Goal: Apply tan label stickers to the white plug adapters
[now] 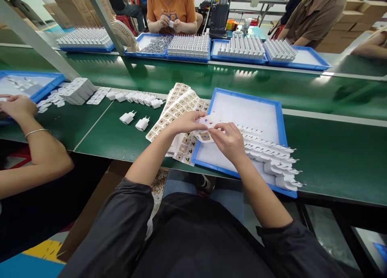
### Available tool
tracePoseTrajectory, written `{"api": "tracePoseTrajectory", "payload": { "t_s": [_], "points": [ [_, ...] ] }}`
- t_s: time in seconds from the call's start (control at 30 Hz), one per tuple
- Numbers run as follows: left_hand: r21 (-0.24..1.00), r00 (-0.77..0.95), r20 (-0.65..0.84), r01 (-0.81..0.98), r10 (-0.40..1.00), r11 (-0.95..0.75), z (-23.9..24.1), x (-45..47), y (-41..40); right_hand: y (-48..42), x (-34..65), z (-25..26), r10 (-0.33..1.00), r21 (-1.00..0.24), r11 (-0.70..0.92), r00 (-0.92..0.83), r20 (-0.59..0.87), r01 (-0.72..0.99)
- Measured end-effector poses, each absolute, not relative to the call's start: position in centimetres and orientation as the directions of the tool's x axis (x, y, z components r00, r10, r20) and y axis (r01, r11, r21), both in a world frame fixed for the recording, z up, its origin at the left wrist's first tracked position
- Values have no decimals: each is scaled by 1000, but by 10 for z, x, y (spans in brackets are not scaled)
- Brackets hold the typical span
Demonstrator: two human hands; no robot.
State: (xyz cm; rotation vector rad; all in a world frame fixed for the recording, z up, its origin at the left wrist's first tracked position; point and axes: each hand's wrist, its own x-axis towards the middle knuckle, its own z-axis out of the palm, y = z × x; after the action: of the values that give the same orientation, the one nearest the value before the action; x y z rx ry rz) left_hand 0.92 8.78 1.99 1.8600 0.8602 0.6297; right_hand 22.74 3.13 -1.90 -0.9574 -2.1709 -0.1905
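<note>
My left hand (189,122) is closed on a small sheet of stickers (204,136), mostly bare white backing with a few tan labels left on it. At the right edge of that sheet, the fingers of my right hand (230,141) are pinched together on it; whether a single sticker is between them is hidden. Both hands are above the left part of a blue-rimmed tray (283,126). Rows of white plug chargers (269,155) with metal pins lie in its right front part. Under my left forearm spreads a pile of sticker sheets (178,106).
Two loose chargers (134,120) lie left of the sheets, with a row of chargers (137,97) behind. White blocks (78,90) are stacked farther left, near a co-worker's arm (39,149). Filled trays (189,48) line the far side of the green conveyor (151,74).
</note>
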Motion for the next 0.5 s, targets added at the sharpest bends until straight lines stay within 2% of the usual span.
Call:
{"api": "tracePoseTrajectory", "payload": {
  "t_s": [0.17,0.27,0.33,0.4,0.5],
  "points": [
    [898,608,17,340,794,-280,17,10,91,32,231,-17,563,-157,753,-503,656,639],
    [875,586,24,380,810,-301,14,7,92,22,240,-12,587,-250,758,-464,663,603],
    [829,568,43,439,822,-347,13,8,92,11,251,-8,618,-345,740,-379,689,578],
    [727,561,76,534,825,-431,10,12,89,-3,264,-6,652,-450,703,-247,717,551],
    [459,487,216,714,846,-529,4,27,80,-22,284,-9,697,-625,628,22,717,464]
  ]
}}
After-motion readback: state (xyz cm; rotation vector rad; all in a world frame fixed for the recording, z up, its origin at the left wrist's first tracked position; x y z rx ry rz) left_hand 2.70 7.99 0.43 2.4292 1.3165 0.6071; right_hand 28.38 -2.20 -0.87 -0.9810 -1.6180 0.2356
